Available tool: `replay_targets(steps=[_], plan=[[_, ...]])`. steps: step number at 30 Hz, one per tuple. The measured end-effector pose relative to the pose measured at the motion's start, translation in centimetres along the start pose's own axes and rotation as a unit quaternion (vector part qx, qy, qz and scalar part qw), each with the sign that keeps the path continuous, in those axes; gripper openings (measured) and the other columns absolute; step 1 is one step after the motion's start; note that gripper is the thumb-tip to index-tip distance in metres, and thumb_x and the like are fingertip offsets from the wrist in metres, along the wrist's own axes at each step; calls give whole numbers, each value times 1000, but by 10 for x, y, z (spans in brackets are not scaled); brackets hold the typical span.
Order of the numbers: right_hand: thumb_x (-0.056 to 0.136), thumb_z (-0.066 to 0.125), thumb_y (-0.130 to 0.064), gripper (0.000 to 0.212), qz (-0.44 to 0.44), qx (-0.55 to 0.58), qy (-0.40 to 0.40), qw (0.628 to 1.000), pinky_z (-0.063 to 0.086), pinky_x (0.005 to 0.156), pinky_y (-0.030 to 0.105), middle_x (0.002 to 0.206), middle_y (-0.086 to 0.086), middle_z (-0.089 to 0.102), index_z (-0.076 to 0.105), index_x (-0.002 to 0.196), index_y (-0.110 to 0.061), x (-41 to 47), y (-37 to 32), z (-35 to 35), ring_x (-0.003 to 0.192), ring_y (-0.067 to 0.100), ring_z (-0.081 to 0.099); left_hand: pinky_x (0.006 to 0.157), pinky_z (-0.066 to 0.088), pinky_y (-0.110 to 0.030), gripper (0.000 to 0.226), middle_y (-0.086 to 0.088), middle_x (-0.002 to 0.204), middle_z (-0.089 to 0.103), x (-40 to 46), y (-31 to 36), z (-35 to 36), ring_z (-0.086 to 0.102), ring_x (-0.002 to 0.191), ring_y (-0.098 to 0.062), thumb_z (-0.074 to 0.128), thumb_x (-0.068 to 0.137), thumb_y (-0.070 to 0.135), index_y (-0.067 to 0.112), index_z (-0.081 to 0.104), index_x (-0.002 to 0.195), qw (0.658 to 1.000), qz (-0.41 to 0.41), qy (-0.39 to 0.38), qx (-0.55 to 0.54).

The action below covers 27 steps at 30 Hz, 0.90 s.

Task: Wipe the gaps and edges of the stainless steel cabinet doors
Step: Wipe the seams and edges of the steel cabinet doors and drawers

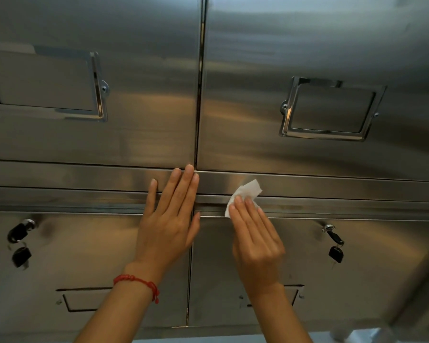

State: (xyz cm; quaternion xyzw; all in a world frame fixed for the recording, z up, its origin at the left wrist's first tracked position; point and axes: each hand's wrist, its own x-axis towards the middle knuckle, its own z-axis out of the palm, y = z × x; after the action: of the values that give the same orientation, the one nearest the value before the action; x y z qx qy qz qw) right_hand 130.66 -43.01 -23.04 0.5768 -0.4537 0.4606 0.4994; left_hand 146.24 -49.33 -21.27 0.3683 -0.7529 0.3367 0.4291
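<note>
1. Cabinet doors [97,134] of stainless steel fill the whole view: two upper doors meeting at a vertical gap [199,95], two lower doors below, and a horizontal rail [332,189] running between the upper and lower pairs.
2. A white wipe [245,191] sits on that rail, just right of where the vertical gap meets it, at the top edge of the lower right door. It is folded small, probably so it can be worked into the narrow seam.
3. The right hand [255,241] holds the wipe against the metal; its fingertips [243,200] press down on the wipe, fingers fairly straight, so the grip is a flat press rather than a fist.
4. The left hand [170,219] lies flat with fingers extended and close together, spread over the rail and the top edge of the lower left door, holding nothing. It likely steadies the person, or the door, against the wiping pressure.
5. Keys [20,243] hang in the lower door locks, well apart from both hands.
</note>
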Motion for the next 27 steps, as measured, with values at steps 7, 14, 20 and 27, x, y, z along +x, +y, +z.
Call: replay_targets(steps=[7,14,20,27], plan=[[93,54,-3,21,-27,12,-14,999,54,89,38,113,11,66,72,103,-4,4,-5,1,109,21,62,114,13,-49,64,-10,153,20,-1,-2,0,8,145,-20,38,92,32,6,18,147,1000,6,-6,2],[94,53,-3,21,-20,16,-7,1000,55,87,37,112,13,67,72,103,-2,4,-13,5,108,23,63,114,12,-48,65,-9,154,16,0,-2,0,4,145,-18,38,91,32,5,17,146,1000,6,-7,1],[96,51,-4,23,-38,16,-23,999,53,91,36,117,10,65,71,107,-5,3,-5,2,113,20,60,114,12,-48,66,-8,153,19,0,-3,-1,3,145,-17,38,90,33,5,18,146,1000,7,-12,1],[96,52,-4,22,-55,33,-13,998,53,91,35,116,11,66,72,106,-4,7,-17,10,113,21,61,116,7,-46,67,-1,158,-6,-2,-3,1,1,145,-16,36,91,35,9,11,148,1000,8,-19,-6]])
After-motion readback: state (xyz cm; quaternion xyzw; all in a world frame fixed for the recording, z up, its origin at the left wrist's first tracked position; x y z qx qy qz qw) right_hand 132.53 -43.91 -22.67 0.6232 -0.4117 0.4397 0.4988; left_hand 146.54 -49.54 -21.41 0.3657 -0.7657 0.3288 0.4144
